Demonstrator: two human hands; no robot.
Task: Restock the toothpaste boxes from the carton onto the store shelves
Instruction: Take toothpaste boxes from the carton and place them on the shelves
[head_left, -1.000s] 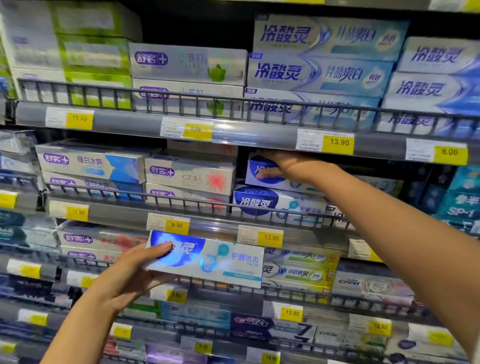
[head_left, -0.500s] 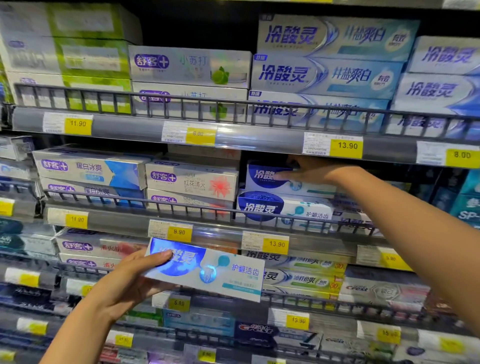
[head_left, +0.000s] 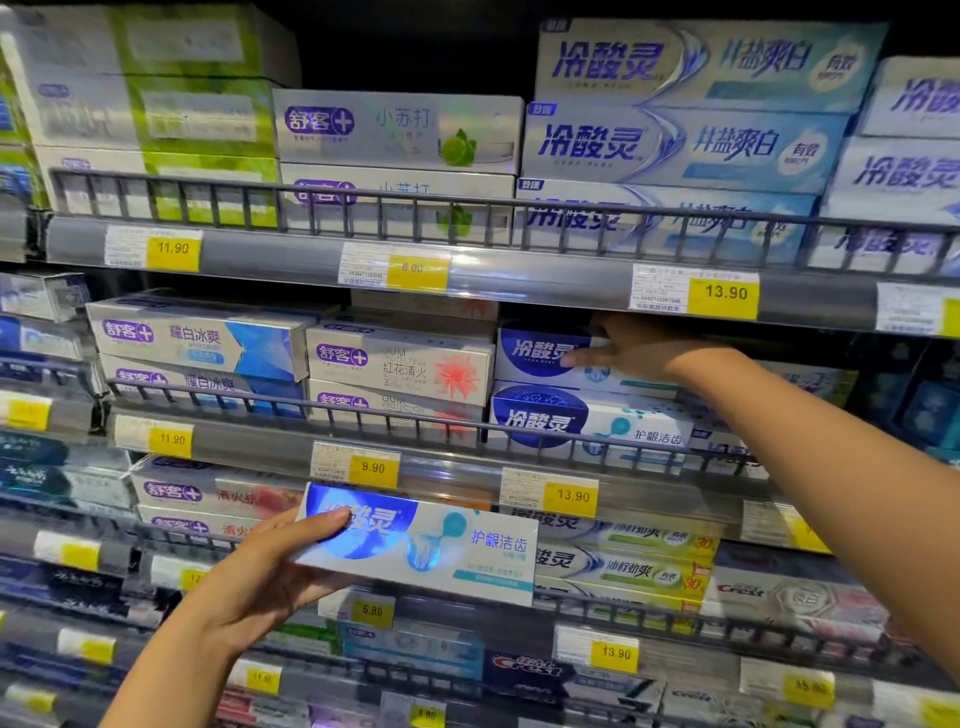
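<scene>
Shelf rail (head_left: 467, 426) before stacked boxes (head_left: 587, 415)

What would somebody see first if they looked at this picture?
Probably the bright blue-and-white toothpaste box held out in front of the shelves by the left hand. Next, the right hand reaching into the middle shelf, resting on the top matching box there. Yellow price tags dot every shelf rail.
</scene>
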